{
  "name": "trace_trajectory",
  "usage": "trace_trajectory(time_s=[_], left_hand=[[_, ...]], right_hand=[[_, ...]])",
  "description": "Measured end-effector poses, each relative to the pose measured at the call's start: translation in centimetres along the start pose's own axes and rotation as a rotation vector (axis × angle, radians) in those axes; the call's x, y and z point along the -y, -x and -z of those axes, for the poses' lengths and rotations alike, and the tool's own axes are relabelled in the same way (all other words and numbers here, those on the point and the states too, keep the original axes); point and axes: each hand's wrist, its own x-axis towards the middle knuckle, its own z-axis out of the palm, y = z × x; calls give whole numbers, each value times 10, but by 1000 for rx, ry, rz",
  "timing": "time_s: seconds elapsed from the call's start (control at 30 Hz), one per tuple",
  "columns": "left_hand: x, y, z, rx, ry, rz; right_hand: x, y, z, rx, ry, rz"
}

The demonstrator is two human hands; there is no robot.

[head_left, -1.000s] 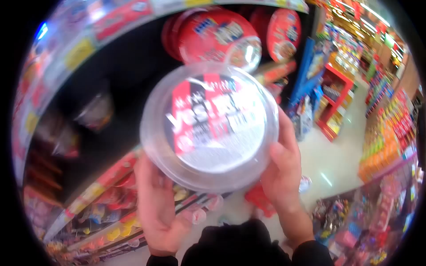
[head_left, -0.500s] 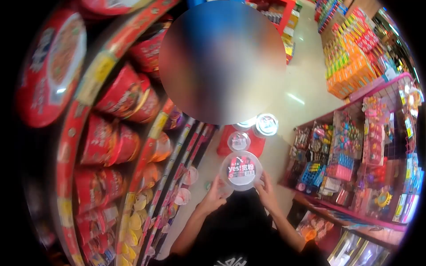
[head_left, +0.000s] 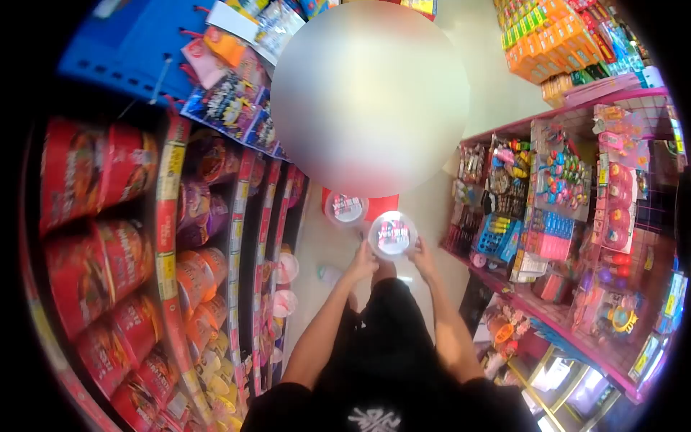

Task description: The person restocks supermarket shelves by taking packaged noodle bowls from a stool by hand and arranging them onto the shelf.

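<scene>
A round clear tub (head_left: 393, 234) with a pink, black and white "yes!" label on its lid is held level, low in front of my body. My left hand (head_left: 361, 263) grips its left rim, and my right hand (head_left: 423, 258) holds the right side. Just beyond it, to the left, a similar tub (head_left: 346, 207) rests on a red surface (head_left: 381, 207) near the floor. A large round blur hides whatever lies farther ahead.
Shelves of red noodle buckets (head_left: 93, 273) and orange tubs (head_left: 201, 281) line the left. A blue display with hanging packets (head_left: 230, 101) is at upper left. A pink rack of small goods (head_left: 554, 216) stands right; orange boxes (head_left: 547, 43) are stacked beyond.
The view has tilted down and turned from the upper shelf to the aisle floor. Both hands have lowered the tub, and it has come close to the red surface.
</scene>
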Motion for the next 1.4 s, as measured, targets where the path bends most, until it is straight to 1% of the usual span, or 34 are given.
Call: trace_trajectory(time_s=[0.03, 0.07, 0.13, 0.23, 0.27, 0.37, 0.47, 0.57, 0.67, 0.7, 0.77, 0.87, 0.97, 1.07, 1.13, 1.17, 1.27, 1.37, 1.4], left_hand=[[2, -9, -3, 0, 37, 36], [1, -22, -7, -45, 58, 110], [2, -39, -6, -22, 85, 173], [14, -69, -4, -10, 133, 215], [20, -79, -1, -12, 147, 220], [20, -96, 6, 0, 205, 240], [19, -105, 2, -68, 256, 256], [29, -115, 4, -102, 319, 227], [36, -117, 15, -93, 336, 147], [42, -120, 16, -128, 341, 155], [56, -121, 19, -201, 350, 172], [52, -116, 20, -294, 390, 193], [45, -113, 23, -260, 380, 248], [73, -121, 25, -268, 202, 235], [42, -101, 34, -241, 43, 256], [29, -92, 39, -229, -38, 266], [46, -71, 51, -247, 6, 276], [36, -29, 61, -282, 77, 283], [52, -22, 66, -295, 56, 261]], right_hand=[[-6, -9, 0, 3, -62, -51], [-7, -24, 0, -5, -89, -100], [-9, -44, 6, -20, -132, -209], [-2, -75, 10, -6, -101, -296], [3, -86, 12, 80, -74, -319], [10, -107, 6, 88, -13, -268], [-3, -124, -4, 80, 34, -192], [11, -122, -19, 41, -14, -226], [-7, -123, -24, 11, -79, -148], [-6, -123, -26, 4, -106, -129], [-4, -120, -28, -15, -150, -179], [-1, -123, -34, -41, -200, -222], [2, -122, -37, -56, -206, -239], [2, -123, -38, -78, -206, -211], [-16, -121, -37, -125, -232, -184], [-17, -116, -37, -147, -205, -212], [-14, -93, -40, -181, -141, -256], [-25, -64, -43, -99, 121, -200], [-45, -58, -39, -67, 198, -164]])
